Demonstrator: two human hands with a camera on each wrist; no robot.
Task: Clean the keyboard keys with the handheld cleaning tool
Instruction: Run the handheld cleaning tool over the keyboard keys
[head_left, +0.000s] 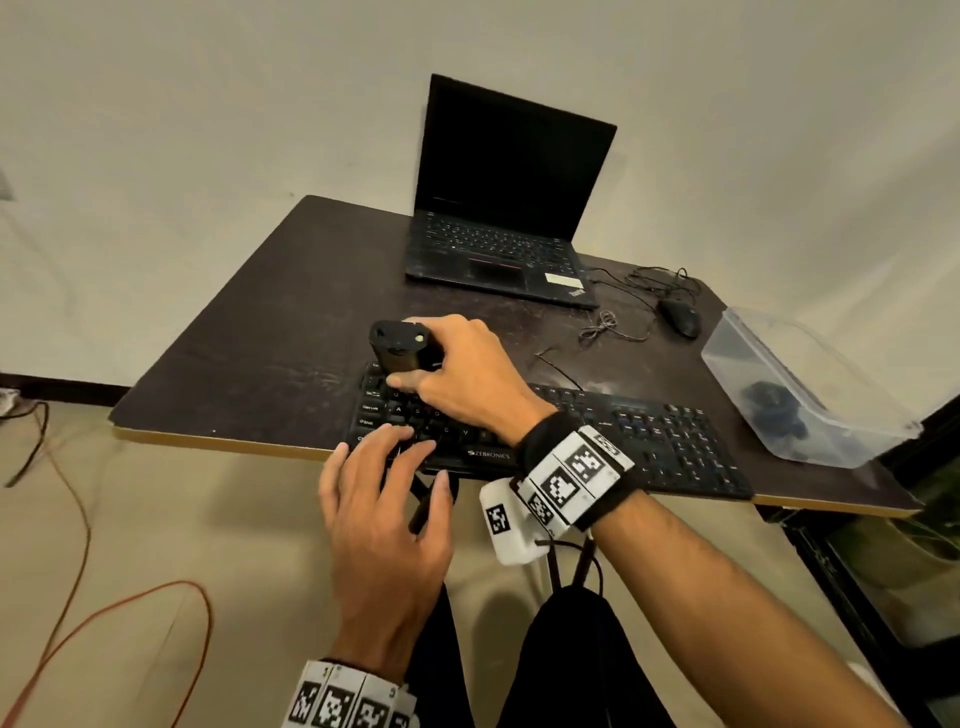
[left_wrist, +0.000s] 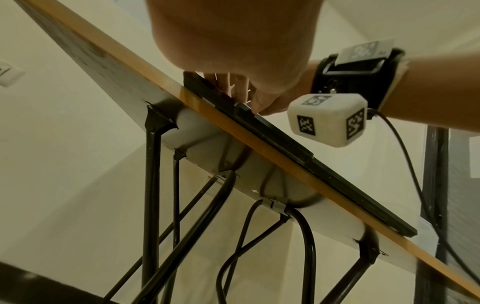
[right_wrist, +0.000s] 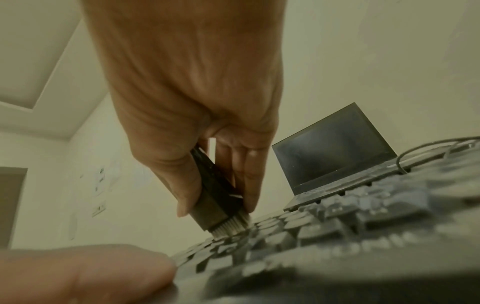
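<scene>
Dark tabletop (head_left: 249, 332) against a plain wall, with the keyboard (head_left: 649, 441) lying along its near edge. Right hand (head_left: 462, 374) has its fingers wrapped round the handheld cleaning tool (head_left: 400, 348), held upright with its pale bristles (right_wrist: 231, 225) down on the keys at the keyboard's far-left corner. Left hand (head_left: 384, 509) lies flat, fingers spread, steadying the near-left end of the board. My guess is it's early going: the brush sits at one corner, and everything out to the right end looks left to do.
</scene>
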